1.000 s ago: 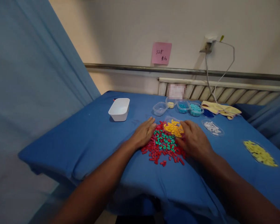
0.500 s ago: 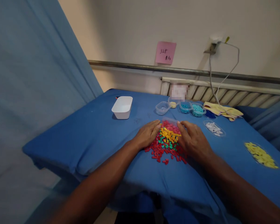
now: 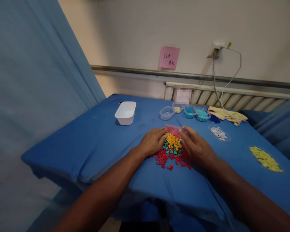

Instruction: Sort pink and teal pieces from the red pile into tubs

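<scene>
A clear plastic tub (image 3: 173, 126) with pink pieces in or under it sits between my hands, at the far side of a heap of small plastic pieces (image 3: 172, 143). The heap is red at the near edge, green and orange-yellow further in. My left hand (image 3: 153, 140) rests against the heap's left side, its fingers at the tub's left edge. My right hand (image 3: 195, 143) lies along the right side, fingertips at the tub's right edge. The undersides of both hands are hidden, as is much of the tub.
On the blue cloth (image 3: 91, 141) are a white box (image 3: 125, 113), a clear tub (image 3: 166, 113), tubs of blue (image 3: 189, 112) and turquoise pieces (image 3: 202, 114), white pieces (image 3: 218, 133), yellow pieces (image 3: 265, 159) and a yellow cloth (image 3: 227, 115). A cord (image 3: 215, 87) hangs behind.
My right hand has come slightly closer to my left, and less of the clear tub shows between them. The whole view has shifted a little.
</scene>
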`<state>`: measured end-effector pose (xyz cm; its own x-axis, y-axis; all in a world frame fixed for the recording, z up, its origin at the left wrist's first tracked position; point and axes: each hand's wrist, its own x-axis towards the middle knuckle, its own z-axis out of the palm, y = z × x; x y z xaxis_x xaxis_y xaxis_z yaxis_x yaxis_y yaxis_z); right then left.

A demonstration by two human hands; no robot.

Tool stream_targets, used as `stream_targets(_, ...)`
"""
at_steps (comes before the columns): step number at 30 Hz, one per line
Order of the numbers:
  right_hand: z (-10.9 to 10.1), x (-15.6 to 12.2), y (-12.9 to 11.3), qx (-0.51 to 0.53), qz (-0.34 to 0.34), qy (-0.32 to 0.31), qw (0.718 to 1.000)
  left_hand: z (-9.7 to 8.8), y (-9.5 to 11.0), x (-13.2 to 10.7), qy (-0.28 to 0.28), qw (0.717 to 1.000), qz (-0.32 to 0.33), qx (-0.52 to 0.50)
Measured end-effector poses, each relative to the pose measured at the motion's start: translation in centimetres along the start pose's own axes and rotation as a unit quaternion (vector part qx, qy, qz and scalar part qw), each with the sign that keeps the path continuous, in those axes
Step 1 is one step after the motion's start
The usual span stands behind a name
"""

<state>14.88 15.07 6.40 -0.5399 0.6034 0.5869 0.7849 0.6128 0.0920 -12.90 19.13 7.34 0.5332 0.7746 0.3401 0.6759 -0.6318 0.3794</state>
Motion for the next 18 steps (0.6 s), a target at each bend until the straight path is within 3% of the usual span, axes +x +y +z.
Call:
stream_targets(6,0.0,0.2,-0.6,0.065,-0.024,0.087,0.994,0.0,-0.2,0.0,0.005,1.000,0.012,0.002)
stream_targets(9,-0.2,0.8,-0.3,0.065,0.005,0.132,0.989,-0.3,0.5,-0.1,-0.012,0.999,0.031,-0.002)
stream_targets(11,-0.6,1.1,0.9,0.059,0.041,0.166,0.983,-0.5,1.1,0.1,-0.051,0.998,0.044,0.012)
stream_targets(13,-1.2,1.0,3.5,0.044,0.106,0.209,0.971,-0.6,1.7,0.4,-0.114,0.990,0.073,0.041)
stream_targets(15,-2.1,-0.2,7.1,0.017,0.213,0.260,0.942,-0.6,2.2,0.8,-0.155,0.981,0.101,0.063)
stream_targets(16,-2.5,-1.1,9.0,0.001,0.284,0.284,0.916,-0.6,2.4,0.9,-0.166,0.978,0.110,0.070)
stream_targets(18,-3.0,-3.3,12.8,-0.046,0.453,0.267,0.849,-0.7,2.5,1.0,-0.170,0.976,0.116,0.077)
